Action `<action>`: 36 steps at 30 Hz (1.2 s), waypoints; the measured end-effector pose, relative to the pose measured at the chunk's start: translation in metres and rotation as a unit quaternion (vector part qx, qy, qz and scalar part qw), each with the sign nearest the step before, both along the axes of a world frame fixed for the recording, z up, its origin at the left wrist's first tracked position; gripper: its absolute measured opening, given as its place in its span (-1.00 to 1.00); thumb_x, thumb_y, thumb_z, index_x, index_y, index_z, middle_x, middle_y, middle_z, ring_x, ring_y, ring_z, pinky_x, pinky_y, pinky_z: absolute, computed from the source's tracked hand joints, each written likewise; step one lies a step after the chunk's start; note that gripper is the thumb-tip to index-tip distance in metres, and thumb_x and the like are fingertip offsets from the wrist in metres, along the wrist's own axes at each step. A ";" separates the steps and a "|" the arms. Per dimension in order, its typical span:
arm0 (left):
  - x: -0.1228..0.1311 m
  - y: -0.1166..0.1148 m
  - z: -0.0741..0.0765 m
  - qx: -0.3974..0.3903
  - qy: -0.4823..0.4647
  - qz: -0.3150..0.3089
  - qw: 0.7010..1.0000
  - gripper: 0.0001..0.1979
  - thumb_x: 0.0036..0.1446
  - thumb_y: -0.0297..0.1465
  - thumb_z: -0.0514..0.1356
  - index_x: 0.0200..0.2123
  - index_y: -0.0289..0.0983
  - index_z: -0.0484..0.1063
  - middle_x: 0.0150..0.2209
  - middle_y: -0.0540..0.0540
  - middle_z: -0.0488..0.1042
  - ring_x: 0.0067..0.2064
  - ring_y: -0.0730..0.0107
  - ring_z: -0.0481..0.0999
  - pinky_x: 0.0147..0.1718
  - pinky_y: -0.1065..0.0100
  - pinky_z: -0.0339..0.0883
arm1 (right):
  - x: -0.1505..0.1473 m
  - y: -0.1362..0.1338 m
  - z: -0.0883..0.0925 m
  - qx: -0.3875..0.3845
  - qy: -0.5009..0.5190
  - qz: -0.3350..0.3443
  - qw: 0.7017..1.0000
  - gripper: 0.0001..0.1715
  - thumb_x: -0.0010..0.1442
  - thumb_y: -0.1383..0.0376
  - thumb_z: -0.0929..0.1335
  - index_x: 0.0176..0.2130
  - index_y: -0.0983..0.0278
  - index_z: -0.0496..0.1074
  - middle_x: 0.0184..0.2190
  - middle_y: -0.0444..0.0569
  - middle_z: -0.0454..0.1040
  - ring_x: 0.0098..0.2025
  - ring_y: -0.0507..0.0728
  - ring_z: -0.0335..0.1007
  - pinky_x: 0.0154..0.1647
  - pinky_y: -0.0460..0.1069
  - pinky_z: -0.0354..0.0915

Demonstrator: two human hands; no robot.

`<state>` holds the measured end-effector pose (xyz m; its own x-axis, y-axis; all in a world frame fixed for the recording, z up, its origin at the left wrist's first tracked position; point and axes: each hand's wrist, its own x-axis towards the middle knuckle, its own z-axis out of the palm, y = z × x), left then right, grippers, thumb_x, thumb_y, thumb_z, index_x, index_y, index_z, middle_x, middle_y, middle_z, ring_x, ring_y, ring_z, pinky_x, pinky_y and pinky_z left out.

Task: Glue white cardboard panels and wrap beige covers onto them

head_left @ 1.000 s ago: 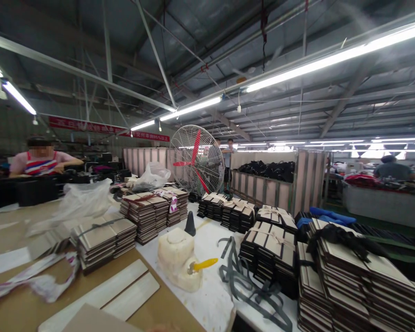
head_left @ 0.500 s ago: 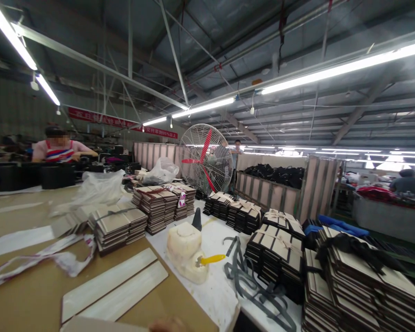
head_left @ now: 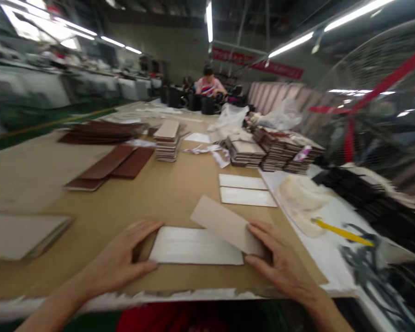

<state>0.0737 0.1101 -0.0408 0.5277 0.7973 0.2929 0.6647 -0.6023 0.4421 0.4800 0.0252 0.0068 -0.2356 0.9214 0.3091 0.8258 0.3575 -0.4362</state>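
Observation:
A pale rectangular board (head_left: 195, 246) lies flat near the front edge of the brown table (head_left: 148, 193). My left hand (head_left: 124, 253) cups its left end, thumb and fingers around it. My right hand (head_left: 280, 263) is at its right end and pinches the near corner of a tan card strip (head_left: 224, 223) that lies slanted across the board. Two more pale boards (head_left: 245, 189) lie side by side just beyond.
Stacks of bundled boards (head_left: 273, 152) stand at the right. Dark brown panels (head_left: 107, 166) lie at the left. A pale tub with a yellow-handled brush (head_left: 339, 230) sits on white paper at the right. A person (head_left: 209, 85) works at the far end. A large fan (head_left: 376, 97) stands at the right.
The view has swung down and to the left, from the hall and the fan onto the table. Both my hands have come into view at the ends of the pale board.

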 end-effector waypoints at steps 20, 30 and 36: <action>-0.003 -0.001 0.017 -0.076 0.005 -0.030 0.997 -0.15 0.05 -0.09 0.35 0.33 -0.18 0.10 0.26 -0.21 0.30 0.27 0.05 0.26 0.27 -0.02 0.11 | -0.039 0.061 0.002 -0.045 -0.147 0.207 0.966 -0.33 0.22 0.21 0.40 0.28 0.15 0.28 0.27 0.04 0.31 0.27 0.27 0.24 0.24 0.28 0.28; -0.003 0.000 0.016 -0.066 0.007 -0.041 0.997 -0.20 0.09 -0.08 0.32 0.31 -0.21 0.13 0.24 -0.22 0.33 0.26 0.08 0.27 0.28 0.00 0.09 | -0.046 0.071 -0.003 -0.057 -0.142 0.213 0.965 -0.37 0.20 0.22 0.40 0.24 0.19 0.34 0.25 0.06 0.33 0.26 0.28 0.24 0.22 0.28 0.30; -0.002 0.001 0.017 -0.065 0.000 -0.044 0.997 -0.22 0.09 -0.13 0.33 0.31 -0.21 0.14 0.23 -0.21 0.34 0.26 0.09 0.27 0.29 0.02 0.09 | -0.047 0.072 -0.006 -0.055 -0.153 0.219 0.962 -0.38 0.22 0.20 0.39 0.24 0.20 0.34 0.25 0.06 0.33 0.27 0.29 0.23 0.23 0.30 0.28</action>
